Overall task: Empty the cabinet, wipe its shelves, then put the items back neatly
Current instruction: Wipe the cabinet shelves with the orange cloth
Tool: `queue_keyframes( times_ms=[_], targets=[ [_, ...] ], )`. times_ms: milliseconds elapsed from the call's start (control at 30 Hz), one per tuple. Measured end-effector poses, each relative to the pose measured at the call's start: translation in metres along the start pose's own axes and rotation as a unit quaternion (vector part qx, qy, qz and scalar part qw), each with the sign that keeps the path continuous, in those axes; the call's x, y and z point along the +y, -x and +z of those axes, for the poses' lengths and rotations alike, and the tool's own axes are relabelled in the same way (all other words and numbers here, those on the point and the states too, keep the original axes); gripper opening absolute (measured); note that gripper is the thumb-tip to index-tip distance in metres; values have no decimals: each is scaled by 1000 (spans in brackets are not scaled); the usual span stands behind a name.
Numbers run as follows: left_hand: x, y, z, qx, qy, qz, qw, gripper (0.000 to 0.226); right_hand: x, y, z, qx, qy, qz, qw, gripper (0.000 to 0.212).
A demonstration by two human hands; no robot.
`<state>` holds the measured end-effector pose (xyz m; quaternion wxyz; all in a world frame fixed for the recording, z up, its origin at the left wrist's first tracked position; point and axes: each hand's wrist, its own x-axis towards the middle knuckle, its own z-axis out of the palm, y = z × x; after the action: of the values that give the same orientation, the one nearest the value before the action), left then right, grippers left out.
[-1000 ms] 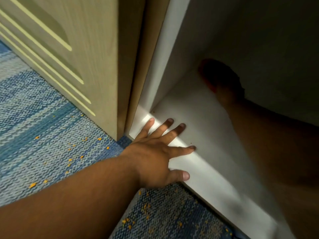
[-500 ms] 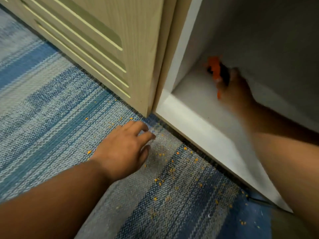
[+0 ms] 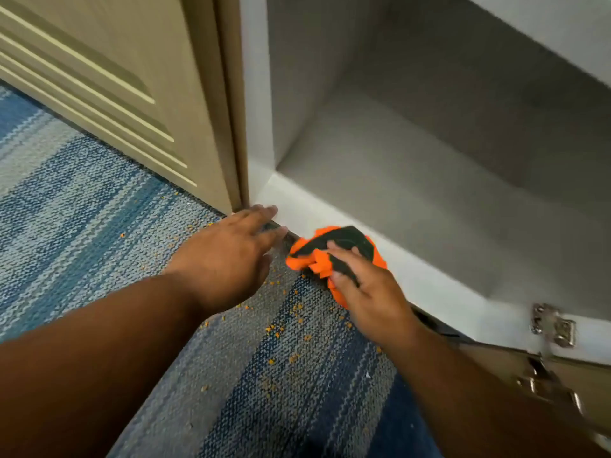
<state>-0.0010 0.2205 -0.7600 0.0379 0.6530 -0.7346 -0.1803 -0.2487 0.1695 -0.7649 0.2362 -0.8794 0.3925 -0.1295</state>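
- Right fingers (image 3: 344, 254): curled over a bunched cloth (image 3: 344, 239), orange and black, pinning it against the palm.
- Right hand (image 3: 367, 292): grasps the cloth at the front lip (image 3: 429, 282) of the cabinet, partly over the lip and partly over the carpet edge.
- Left fingertips (image 3: 269, 211): stretched out straight, holding nothing; they reach the corner where the lip meets the foot of the closed door (image 3: 99, 77). Whether they touch it cannot be told.
- Left hand (image 3: 228, 256): loose and flat, just beside the cloth, above the carpet.
- Bottom shelf (image 3: 413, 193): white, in shadow toward the back; no items show on it.
- Upper shelf (image 3: 545, 24): only its front edge shows at the top right.
- Open door (image 3: 578, 385): swung out at the lower right, with a metal hinge (image 3: 552, 325) on the cabinet side.
- Carpet (image 3: 99, 209): blue and grey stripes, strewn with small orange crumbs (image 3: 297, 307) along the cabinet front.
- Step in hand, judged: the wiping stage, with the compartment emptied and the cloth working the front lip.
- Next move, judged: either run the cloth along the rest of the lip toward the hinge, or pass it up to the upper shelf. The bunched grip suits a sweeping stroke with pressure kept flat. The items to put back are out of view.
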Motion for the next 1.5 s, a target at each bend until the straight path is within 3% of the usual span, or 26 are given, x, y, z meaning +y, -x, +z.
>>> queue_keyframes(
  times_ms=[33,67,100,167,233,300,367,400,467,500,533,567,633,700,767,800,867,933,967,1033,1133,1233,1300,1400,1467,1500],
  targets=[
    [1,0,-2,-13,3,-12,1000,57,3,-2,-16,57,59,25,996,36],
    [0,-1,-3,-27,-1,-21,999,58,23,-14,-32,128,116,92,981,29],
    [-1,-2,-4,-35,-5,-25,999,59,48,-29,-49,185,98,193,959,28],
    [-1,-1,-5,-46,-8,-30,998,59,90,-58,-69,225,50,332,914,55],
    [7,-3,-6,-48,-3,-42,998,58,81,-64,-42,234,-16,282,930,56],
    [11,-4,-8,-52,-2,-53,997,58,29,-37,7,122,-97,201,967,37],
    [13,-3,-10,-59,2,-62,996,58,-16,-2,17,47,-108,137,983,38],
    [14,-3,-10,-58,6,-63,996,58,-6,13,16,91,-90,152,980,35],
    [15,-7,-7,-32,7,-38,999,56,49,11,-15,250,22,244,937,28],
    [16,-12,-4,-19,9,-19,1000,56,78,0,-39,317,79,328,886,36],
    [16,-19,0,-10,15,0,1000,56,104,-14,-52,353,87,404,839,45],
    [16,-27,3,-2,23,11,1000,54,118,-32,-57,354,119,410,832,48],
    [16,-40,8,19,43,2,999,50,117,-60,-27,291,166,303,892,45],
    [14,-48,9,42,58,-8,997,46,65,-59,8,198,62,206,956,39],
    [10,-46,8,73,74,6,995,44,24,-30,15,174,-39,205,962,40],
    [6,-45,9,100,80,10,992,40,29,-18,12,228,-45,245,941,42],
    [-5,-40,14,134,83,-14,987,25,72,-14,-10,380,15,329,864,38],
    [-11,-35,20,149,70,-31,986,29,117,-39,-42,397,74,423,811,39],
    [-11,-32,22,152,58,-29,986,32,132,-58,-53,357,89,450,814,42],
    [-8,-23,20,142,49,-20,988,43,143,-100,-54,239,157,430,856,46],
    [-3,-9,17,104,49,-36,993,45,128,-172,-29,107,209,260,937,54],
    [-4,-2,13,105,54,-19,993,42,79,-210,8,49,196,94,975,57],
    [-8,1,3,122,52,-31,991,37,39,-183,31,17,117,15,993,50],
    [-14,7,-5,134,35,-51,989,35,11,-108,28,-54,-132,27,989,35],
    [-18,8,-3,134,18,-36,990,35,37,-80,3,53,-201,130,970,28],
    [-18,5,0,130,8,-17,991,37,58,-76,-15,139,-151,214,955,30]
  ],
)
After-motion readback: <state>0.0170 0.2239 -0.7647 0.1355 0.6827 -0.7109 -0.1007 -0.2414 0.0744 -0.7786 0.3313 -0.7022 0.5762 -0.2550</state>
